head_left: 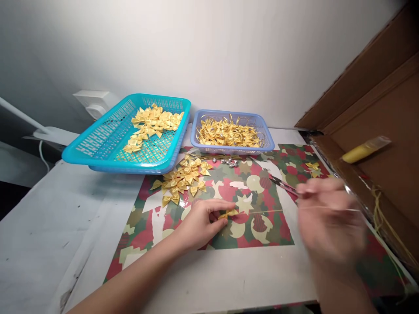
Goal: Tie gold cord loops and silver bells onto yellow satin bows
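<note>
My left hand (204, 224) rests on the patterned sheet and pinches a yellow ribbon bow (228, 214) between thumb and fingers. From that bow a thin pale yellow thread (265, 212) runs taut to the right. My right hand (330, 222), smeared by motion, is closed on the thread above the sheet's right side. A slim dark-tipped tool with a pinkish handle (284, 186) reaches to its fingers; whether it is held or lies behind them I cannot tell. Beyond my left hand lies a loose pile of yellow bows (183, 179).
A turquoise basket (75, 155) with bows stands back left, stacked on a blue one. A periwinkle basket (268, 141) holds bows with gold loops. Small silver bells (231, 163) lie before it. Cardboard (376, 104) walls the right, with a yellow tube (365, 149) and hanging threads (379, 213).
</note>
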The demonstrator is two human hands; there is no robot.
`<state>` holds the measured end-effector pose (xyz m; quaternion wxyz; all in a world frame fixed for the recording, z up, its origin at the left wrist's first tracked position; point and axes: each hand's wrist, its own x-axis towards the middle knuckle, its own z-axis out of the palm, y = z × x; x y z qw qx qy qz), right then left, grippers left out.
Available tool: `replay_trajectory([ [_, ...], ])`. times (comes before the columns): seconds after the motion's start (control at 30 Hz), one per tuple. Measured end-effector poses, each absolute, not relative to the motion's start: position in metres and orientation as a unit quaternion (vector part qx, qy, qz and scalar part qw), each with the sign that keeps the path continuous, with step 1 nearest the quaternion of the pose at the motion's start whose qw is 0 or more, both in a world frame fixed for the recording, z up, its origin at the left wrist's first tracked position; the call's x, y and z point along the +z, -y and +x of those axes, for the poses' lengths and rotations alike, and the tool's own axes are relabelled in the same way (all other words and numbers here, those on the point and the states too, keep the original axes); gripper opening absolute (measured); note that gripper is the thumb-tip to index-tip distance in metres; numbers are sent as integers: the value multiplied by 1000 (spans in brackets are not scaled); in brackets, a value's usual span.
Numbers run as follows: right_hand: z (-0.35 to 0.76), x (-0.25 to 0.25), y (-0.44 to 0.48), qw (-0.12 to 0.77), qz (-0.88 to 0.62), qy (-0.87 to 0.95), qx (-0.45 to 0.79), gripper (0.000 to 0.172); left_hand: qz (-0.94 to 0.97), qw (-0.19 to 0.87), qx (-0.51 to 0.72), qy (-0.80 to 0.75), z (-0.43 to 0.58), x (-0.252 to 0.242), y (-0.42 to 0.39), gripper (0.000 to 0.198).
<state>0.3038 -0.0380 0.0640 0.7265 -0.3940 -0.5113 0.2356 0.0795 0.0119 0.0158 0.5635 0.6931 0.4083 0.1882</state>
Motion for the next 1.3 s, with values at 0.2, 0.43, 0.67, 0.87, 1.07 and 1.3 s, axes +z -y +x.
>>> replay_trajectory([
  [0.2, 325, 89, 42, 778, -377, 482, 144, 45, 734, 540, 193, -363, 81, 20, -13, 39],
  [0.43, 312, 71, 43, 716, -383, 526, 254, 12, 827, 341, 240, -377, 73, 18, -16, 42],
  [0.67, 303, 54, 41, 611, -397, 567, 384, 8, 889, 83, 153, -423, 92, 24, -60, 32],
  [0.87, 291, 45, 30, 554, -499, 516, 421, 7, 860, 22, 105, -499, 122, 29, -105, 28],
  [1.07, 280, 34, 24, 489, -540, 468, 500, 19, 861, 71, 134, -485, 109, 22, -107, 30],
  [1.3, 271, 33, 23, 466, -549, 459, 520, 24, 820, 182, 279, -465, 102, 27, -99, 22],
])
